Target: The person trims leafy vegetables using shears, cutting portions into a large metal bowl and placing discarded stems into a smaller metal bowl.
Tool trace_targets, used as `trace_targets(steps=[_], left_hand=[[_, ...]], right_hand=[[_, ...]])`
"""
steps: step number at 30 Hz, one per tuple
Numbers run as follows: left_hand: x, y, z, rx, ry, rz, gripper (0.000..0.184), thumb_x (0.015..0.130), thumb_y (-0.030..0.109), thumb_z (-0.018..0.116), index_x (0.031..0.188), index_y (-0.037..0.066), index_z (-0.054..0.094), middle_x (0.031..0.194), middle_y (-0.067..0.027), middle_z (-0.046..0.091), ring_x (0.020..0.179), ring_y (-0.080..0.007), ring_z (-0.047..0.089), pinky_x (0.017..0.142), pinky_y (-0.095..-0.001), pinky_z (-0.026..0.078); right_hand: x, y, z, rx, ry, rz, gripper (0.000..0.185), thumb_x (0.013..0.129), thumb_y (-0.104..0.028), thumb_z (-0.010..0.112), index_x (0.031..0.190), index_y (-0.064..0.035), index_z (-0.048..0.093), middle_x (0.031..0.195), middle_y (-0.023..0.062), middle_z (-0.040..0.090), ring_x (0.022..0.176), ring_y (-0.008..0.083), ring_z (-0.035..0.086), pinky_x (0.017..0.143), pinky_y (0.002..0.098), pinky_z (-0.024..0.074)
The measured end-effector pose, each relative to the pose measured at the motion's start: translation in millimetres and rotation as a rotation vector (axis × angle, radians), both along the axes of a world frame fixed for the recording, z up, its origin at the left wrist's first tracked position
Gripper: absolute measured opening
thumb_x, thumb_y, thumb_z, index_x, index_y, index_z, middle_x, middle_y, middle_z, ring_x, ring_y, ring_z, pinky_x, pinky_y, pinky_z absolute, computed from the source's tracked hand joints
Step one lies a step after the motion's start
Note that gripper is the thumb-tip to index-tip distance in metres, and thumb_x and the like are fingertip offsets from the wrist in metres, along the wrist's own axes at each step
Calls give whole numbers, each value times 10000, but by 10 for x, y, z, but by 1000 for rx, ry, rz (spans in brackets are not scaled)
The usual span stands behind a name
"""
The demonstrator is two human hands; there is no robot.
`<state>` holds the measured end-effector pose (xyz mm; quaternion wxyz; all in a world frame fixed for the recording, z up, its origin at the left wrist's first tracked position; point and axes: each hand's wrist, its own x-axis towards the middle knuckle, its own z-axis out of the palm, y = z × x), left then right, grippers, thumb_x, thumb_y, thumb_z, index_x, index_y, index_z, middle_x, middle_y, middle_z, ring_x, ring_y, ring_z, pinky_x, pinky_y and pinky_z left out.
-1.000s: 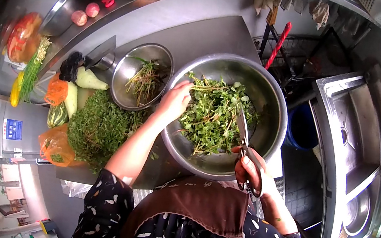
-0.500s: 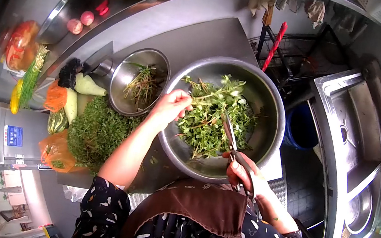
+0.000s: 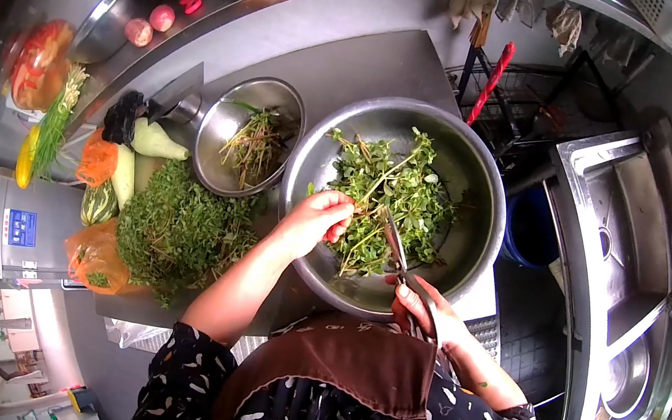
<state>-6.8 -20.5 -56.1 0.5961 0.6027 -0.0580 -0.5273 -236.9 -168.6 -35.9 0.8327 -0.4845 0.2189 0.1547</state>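
Wears a brown apron (image 3: 347, 361) over dark patterned sleeves (image 3: 187, 375). Grasps scissors (image 3: 395, 244) in the right hand (image 3: 425, 312), with fingers around the handles and the blades angled up and inward over the large steel bowl (image 3: 480, 189) (cannot tell whether quite closed or slightly parted). Pinches a leafy stem (image 3: 390, 170) between the thumb and fingers of the left hand (image 3: 312, 222), near the bowl's left side, with the stem slanting up and to the right, above the loose greens (image 3: 423, 215) and near the blade tips. Has a big pile of greens (image 3: 175, 228) on the counter (image 3: 377, 58), left of the left forearm, and a smaller steel bowl (image 3: 214, 116) with thin stems (image 3: 253, 149) inside, near the large one's upper left. Keeps an orange plastic bag (image 3: 96, 255), a striped squash (image 3: 100, 203), pale gourds (image 3: 158, 140) and a black bag (image 3: 124, 117) around the pile's left and upper edges. Includes, farther left, a bundle of long green stalks (image 3: 60, 118) beside a yellow vegetable (image 3: 27, 157), and two pinkish round items (image 3: 138, 32) higher up. Shows, away to the right, a blue bucket (image 3: 531, 228), a steel sink (image 3: 626, 212) and, farther back, a dark rack (image 3: 528, 108) beneath hanging cloths (image 3: 563, 26)
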Motion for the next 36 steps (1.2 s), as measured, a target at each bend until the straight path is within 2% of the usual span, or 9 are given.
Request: trace_targets(steps=[12,18,21,23,25,27,30,34,36], left_hand=[[-241,134,377,127,-882,-314,141,900,134,618,933,-1,643,804,-28,659,715,-93,588,652,-260,473],[536,420,148,95,-898,79,206,919,116,599,1096,12,613,828,-7,653,660,-85,569,600,-236,484],[965,469,151,408,-1298,147,277,898,102,610,1161,16,588,951,-76,659,776,-151,613,701,-274,514],[921,324,221,537,-1914,95,374,855,90,636,1217,26,568,1144,-157,608,1001,-251,607,878,-338,494],[802,81,268,302,-1399,-218,519,810,140,682,1294,51,520,1324,-187,496,1239,-310,488,1037,-402,401],[565,-170,71,208,-1381,-544,859,704,364,807,1415,127,387,1459,-246,311,1338,-368,360,1078,-440,368],[87,-453,-266,557,-1327,-858,1260,578,498,854,1517,249,52,1525,-292,18,1374,-494,193,1076,-556,330],[-49,-544,-680,597,-1350,-814,1109,637,228,820,1507,227,132,1436,-288,277,1175,-395,512,920,-484,504],[122,-621,-565,582,-1183,-753,892,701,80,704,1464,123,245,1151,-211,544,851,-250,617,677,-318,550]], right_hand=[[52,11,-81,-169,-7,-13,514,927,-423,589,1206,0,507,633,-19,450,550,77,458,514,237,385],[19,20,-31,-129,-8,-125,432,936,-441,566,1039,-22,553,591,-21,461,432,75,430,423,228,351],[-4,-21,-50,-30,-29,-211,427,947,-395,565,1098,5,553,585,-13,448,437,76,425,420,228,353],[-4,-28,-26,-54,-20,-231,418,949,-386,565,1097,5,553,585,-13,447,438,77,424,421,228,353],[5,-47,-7,-59,-23,-246,405,951,-373,566,1103,2,550,590,-15,445,442,77,420,423,224,353],[20,-44,4,-45,-28,-258,409,950,-375,567,1109,1,548,591,-16,446,444,76,418,423,223,351],[6,-51,29,-36,-38,-278,418,947,-379,569,1120,1,545,593,-18,446,447,74,416,423,221,346],[-62,-78,75,-75,-28,-314,429,947,-382,567,1129,6,545,586,-19,443,454,71,417,425,216,341],[-113,-99,35,-89,-32,-336,429,948,-383,565,1130,5,545,582,-18,443,454,71,417,424,216,339]])
